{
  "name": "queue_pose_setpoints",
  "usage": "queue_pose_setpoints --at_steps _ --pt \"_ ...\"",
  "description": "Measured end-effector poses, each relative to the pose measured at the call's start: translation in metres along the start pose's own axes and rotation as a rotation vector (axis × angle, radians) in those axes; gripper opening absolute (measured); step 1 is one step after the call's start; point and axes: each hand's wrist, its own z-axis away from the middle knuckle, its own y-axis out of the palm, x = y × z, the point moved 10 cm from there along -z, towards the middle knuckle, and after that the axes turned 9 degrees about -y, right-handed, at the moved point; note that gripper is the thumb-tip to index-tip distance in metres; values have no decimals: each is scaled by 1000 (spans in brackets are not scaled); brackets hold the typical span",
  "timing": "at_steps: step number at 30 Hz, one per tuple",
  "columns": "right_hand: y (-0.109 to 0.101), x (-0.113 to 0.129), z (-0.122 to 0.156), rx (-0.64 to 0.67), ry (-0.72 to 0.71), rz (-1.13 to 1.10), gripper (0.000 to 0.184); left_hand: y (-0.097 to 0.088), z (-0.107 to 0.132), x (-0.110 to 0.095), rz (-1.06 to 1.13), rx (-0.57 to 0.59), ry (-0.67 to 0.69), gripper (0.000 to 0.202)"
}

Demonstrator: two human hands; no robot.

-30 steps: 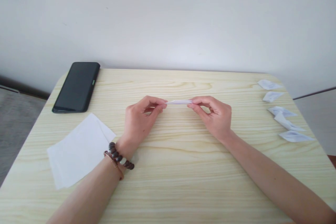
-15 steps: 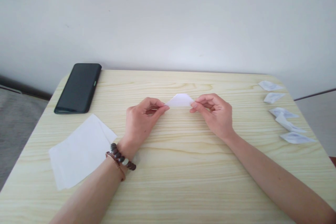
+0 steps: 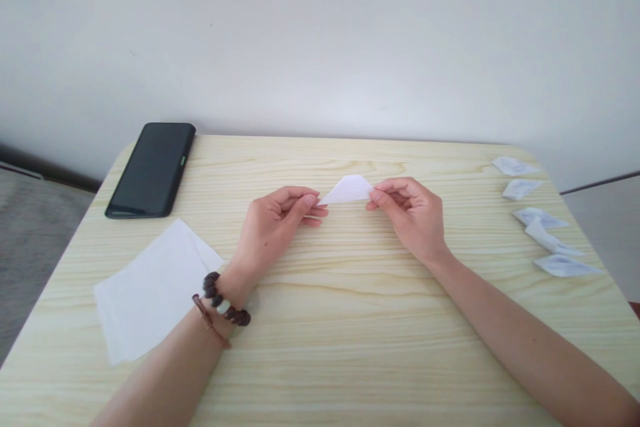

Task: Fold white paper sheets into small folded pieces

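Both my hands hold a small folded white paper piece [image 3: 347, 190] just above the middle of the wooden table [image 3: 330, 320]. My left hand [image 3: 277, 223], with a dark bead bracelet on its wrist, pinches the paper's left tip between thumb and fingers. My right hand [image 3: 413, 217] pinches the right end. The paper is tilted so its flat triangular face shows.
A black phone [image 3: 151, 169] lies at the table's far left corner. A small stack of white paper sheets [image 3: 150, 287] lies at the left. Several folded white paper pieces [image 3: 543, 217] sit in a row along the right edge. A pale wall stands behind the table.
The paper was edge-on and looked like a thin strip a second ago. It has turned up so its face shows. My left hand has rotated slightly and shifted a little right.
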Motion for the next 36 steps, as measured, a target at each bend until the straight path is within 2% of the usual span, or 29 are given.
queue_pose_setpoints --at_steps 5,10,12,17,22,25,28,31,34,36 --pt "1 4 1 11 -42 15 11 5 -3 4 -36 99 -53 30" --pt "1 11 3 17 -107 16 7 12 0 2 -134 134 -19 25" --pt "2 12 4 25 -118 18 6 12 2 1 -212 96 -12 23" --pt "6 16 5 39 -134 40 9 2 7 -8 -414 -84 79 18" --pt "7 17 4 51 -149 26 10 -1 6 -10 -449 -113 110 19" --pt "7 10 2 56 -86 5 14 0 6 -13 -420 -63 114 23" --pt "13 3 2 130 -31 -67 19 10 10 -15 -371 102 102 29" --pt "22 3 3 243 -32 -87 20 18 15 -18 -365 218 111 33" --pt "27 10 5 312 -92 -6 19 25 16 -14 -428 257 112 33" --pt "27 16 5 317 -147 54 18 27 15 -10 -495 234 120 30"
